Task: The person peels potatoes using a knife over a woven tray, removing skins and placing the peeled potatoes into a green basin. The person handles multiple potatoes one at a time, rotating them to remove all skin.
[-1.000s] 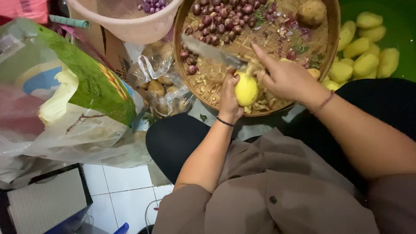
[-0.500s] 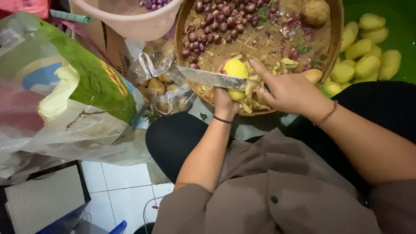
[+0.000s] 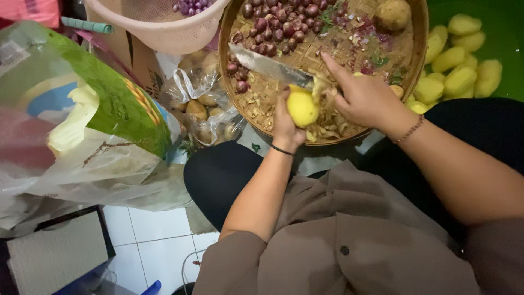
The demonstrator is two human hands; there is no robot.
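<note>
My left hand (image 3: pixel 285 124) grips a peeled yellow potato (image 3: pixel 302 107) over the near rim of a round woven tray (image 3: pixel 261 104). My right hand (image 3: pixel 364 96) holds a large knife (image 3: pixel 268 65), its blade pointing left and resting on top of the potato. Potato peels (image 3: pixel 326 128) lie heaped on the tray under my hands. Small red shallots (image 3: pixel 284 22) and one unpeeled brown potato (image 3: pixel 393 13) sit on the far part of the tray.
Several peeled yellow potatoes (image 3: pixel 456 71) lie in a green basin (image 3: pixel 507 33) at right. A clear plastic bag of unpeeled potatoes (image 3: pixel 203 109) sits left of the tray, beside a pink basket (image 3: pixel 158 27) and a large green-and-white plastic sack (image 3: pixel 93 120). White floor tiles (image 3: pixel 153 240) show below.
The knife blade swung from the upper left down across the potato, then back on top of it. My left hand turned the potato slightly.
</note>
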